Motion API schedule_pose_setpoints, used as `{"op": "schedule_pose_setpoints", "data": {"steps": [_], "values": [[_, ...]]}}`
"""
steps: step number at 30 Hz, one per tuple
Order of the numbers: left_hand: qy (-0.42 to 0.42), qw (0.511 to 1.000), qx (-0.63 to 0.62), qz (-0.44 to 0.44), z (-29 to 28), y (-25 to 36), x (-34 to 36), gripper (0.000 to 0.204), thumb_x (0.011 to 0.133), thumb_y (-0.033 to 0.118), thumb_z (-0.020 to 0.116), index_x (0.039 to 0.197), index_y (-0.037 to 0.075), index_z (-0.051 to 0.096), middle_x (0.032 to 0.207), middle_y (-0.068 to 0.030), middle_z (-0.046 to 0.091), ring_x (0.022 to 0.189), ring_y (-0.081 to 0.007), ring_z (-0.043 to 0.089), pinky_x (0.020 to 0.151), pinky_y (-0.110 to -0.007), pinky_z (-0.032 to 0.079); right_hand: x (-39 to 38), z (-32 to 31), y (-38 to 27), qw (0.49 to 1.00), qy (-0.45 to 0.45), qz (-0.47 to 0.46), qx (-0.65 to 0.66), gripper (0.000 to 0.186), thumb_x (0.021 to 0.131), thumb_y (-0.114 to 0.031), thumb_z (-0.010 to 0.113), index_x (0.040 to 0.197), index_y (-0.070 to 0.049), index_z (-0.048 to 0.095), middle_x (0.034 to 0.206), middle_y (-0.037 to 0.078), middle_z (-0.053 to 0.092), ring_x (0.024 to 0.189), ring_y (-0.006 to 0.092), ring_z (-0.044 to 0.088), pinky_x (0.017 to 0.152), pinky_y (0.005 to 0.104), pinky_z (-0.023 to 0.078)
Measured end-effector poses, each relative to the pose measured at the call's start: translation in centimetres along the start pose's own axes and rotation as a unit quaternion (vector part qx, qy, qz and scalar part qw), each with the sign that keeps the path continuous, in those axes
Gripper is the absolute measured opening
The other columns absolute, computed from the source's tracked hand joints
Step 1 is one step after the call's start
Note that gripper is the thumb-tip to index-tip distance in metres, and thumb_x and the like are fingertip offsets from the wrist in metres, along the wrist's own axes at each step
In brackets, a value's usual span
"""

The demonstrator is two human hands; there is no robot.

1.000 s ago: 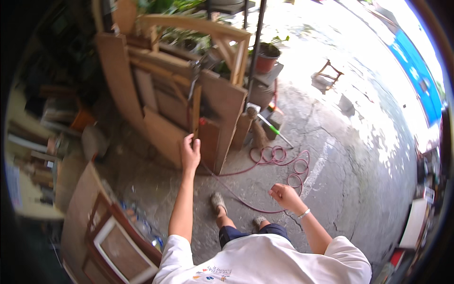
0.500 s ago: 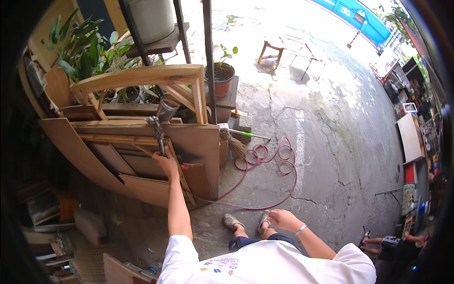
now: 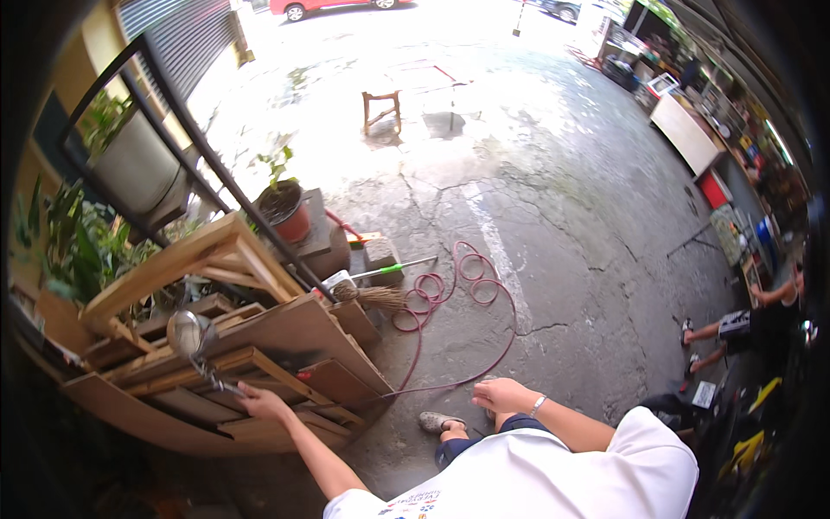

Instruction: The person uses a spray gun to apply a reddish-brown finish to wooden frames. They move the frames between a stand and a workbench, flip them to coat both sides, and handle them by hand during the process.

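My left hand (image 3: 264, 400) grips a metal spray gun (image 3: 212, 374) by its lower part, with a metal cup (image 3: 190, 333) at its top. It is in front of leaning plywood boards (image 3: 328, 337) and a pale wooden frame (image 3: 156, 272). A maroon hose (image 3: 517, 316) runs from the boards in loops over the concrete. My right hand (image 3: 501, 394) is curled in front of me above my feet; what its fingers hold, if anything, is hidden.
A broom (image 3: 376, 296), a green-handled tool (image 3: 402, 265) and a potted plant (image 3: 290, 221) stand by a black metal rack (image 3: 199, 147). A stool (image 3: 380, 112) is farther out. At right, a co-worker's legs (image 3: 718, 333) and arm show beside a cluttered bench (image 3: 683, 134). A red car (image 3: 337, 9) is beyond.
My left hand, open near the boards a second ago, has closed on the spray gun. The gun's cup now shows more fully. My view has swung rightward and up toward the yard.
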State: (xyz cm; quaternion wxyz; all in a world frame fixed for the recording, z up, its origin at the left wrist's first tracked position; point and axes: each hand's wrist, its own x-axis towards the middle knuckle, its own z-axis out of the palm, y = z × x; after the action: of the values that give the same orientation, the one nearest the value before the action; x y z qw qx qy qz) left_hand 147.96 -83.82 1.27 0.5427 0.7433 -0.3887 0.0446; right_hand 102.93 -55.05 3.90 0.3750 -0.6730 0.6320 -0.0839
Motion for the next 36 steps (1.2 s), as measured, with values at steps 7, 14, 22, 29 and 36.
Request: {"op": "schedule_pose_setpoints", "data": {"steps": [7, 14, 22, 29, 36], "values": [[-0.078, 0.996, -0.001, 0.032, -8.4, 11.5, -9.6, 0.050, 0.105, 0.033, 0.047, 0.126, -0.012, 0.053, 0.104, -0.0325, 0.065, 0.090, -0.0438, 0.063, 0.074, -0.044, 0.050, 0.1, -4.0, -1.9, 0.984, 0.110, -0.041, 0.133, 0.032, 0.096, -0.032, 0.059, 0.111, -0.004, 0.054, 0.098, 0.017, 0.065, 0.088, 0.0362, 0.065, 0.076, 0.0452, 0.051], [-0.241, 0.969, -0.054, -0.027, -12.8, 24.1, -24.7, 0.048, 0.104, 0.035, 0.048, 0.115, -0.012, 0.057, 0.086, -0.0216, 0.063, 0.073, -0.0314, 0.061, 0.064, -0.041, 0.045, -1.1, -13.3, -6.4, 0.911, 0.170, -0.197, 0.320, 0.063, 0.093, -0.034, 0.066, 0.138, -0.003, 0.035, 0.128, 0.024, 0.049, 0.108, 0.0409, 0.060, 0.092, 0.0437, 0.050], [-0.368, 0.890, -0.256, 0.090, -6.4, 36.8, -47.8, 0.040, 0.100, 0.031, 0.055, 0.119, -0.004, 0.054, 0.086, -0.0153, 0.064, 0.079, -0.0249, 0.063, 0.067, -0.035, 0.047, -6.9, -22.4, 4.8, 0.900, 0.270, -0.192, 0.284, 0.087, 0.088, -0.032, 0.071, 0.149, 0.000, 0.018, 0.146, 0.028, 0.032, 0.118, 0.0432, 0.055, 0.098, 0.0427, 0.047], [-0.539, 0.762, -0.348, 0.089, -0.2, 50.5, -62.7, 0.037, 0.099, 0.030, 0.056, 0.117, -0.002, 0.055, 0.083, -0.0157, 0.064, 0.077, -0.0255, 0.064, 0.067, -0.036, 0.047, -10.4, -32.8, 19.2, 0.825, 0.486, -0.083, 0.277, 0.062, 0.092, -0.027, 0.069, 0.135, 0.002, 0.035, 0.111, 0.025, 0.055, 0.099, 0.0355, 0.063, 0.083, 0.0424, 0.050], [-0.690, 0.604, -0.394, 0.055, 10.6, 62.8, -75.1, 0.035, 0.098, 0.030, 0.058, 0.115, 0.000, 0.056, 0.079, -0.0161, 0.063, 0.075, -0.0261, 0.064, 0.066, -0.037, 0.048, -10.8, -46.4, 34.2, 0.780, 0.555, 0.056, 0.282, 0.039, 0.098, -0.035, 0.062, 0.113, 0.001, 0.054, 0.081, 0.007, 0.062, 0.074, 0.0142, 0.063, 0.068, 0.0309, 0.050]]}}
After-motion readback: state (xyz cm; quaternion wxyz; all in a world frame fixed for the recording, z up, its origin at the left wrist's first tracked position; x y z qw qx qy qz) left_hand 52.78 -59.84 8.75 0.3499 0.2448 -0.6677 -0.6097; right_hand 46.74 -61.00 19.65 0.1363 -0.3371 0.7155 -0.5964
